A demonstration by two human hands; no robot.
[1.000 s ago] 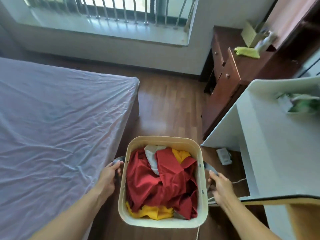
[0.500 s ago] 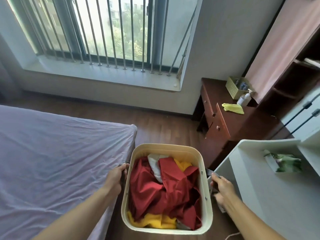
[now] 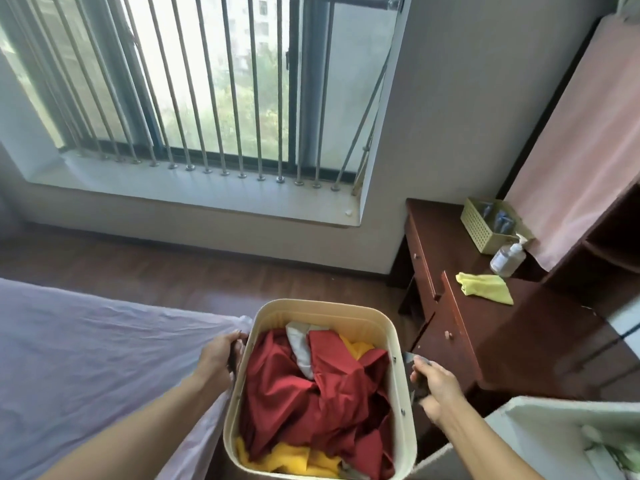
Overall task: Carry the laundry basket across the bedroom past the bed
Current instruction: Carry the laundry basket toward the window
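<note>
One cream laundry basket (image 3: 403, 393) is hanging in the air at the 6 o'clock part of the view, held up between two bare hands. The left hand (image 3: 218, 358) is wrapping tight around the dark handle on the basket's 9 o'clock side, and the right hand (image 3: 437, 386) is squeezing the dark handle on its 3 o'clock side. The two hands are staying well apart, with the whole basket between them. Inside the basket, clothes are lying in a heap: red cloth (image 3: 311, 386) is filling most of it, yellow cloth (image 3: 291, 457) is peeking out at the near end and again at the far end, and one pale grey piece (image 3: 299, 344) is showing at the far end. One bed (image 3: 86, 358) with a wrinkly lilac sheet is sitting at 8 o'clock, and its corner is just beside the left hand. One big window (image 3: 221, 98) with many thin metal bars is filling the 12 o'clock part. One dark wooden dresser (image 3: 485, 334) is standing at 3 o'clock, near the right hand. On top of it are resting one yellow rag (image 3: 485, 287), one clear pump bottle (image 3: 509, 256) and one small pale green storage basket (image 3: 479, 225). One pink curtain (image 3: 581, 150) is hanging at 2 o'clock. One white box (image 3: 554, 441) is sitting at 4 o'clock.
</note>
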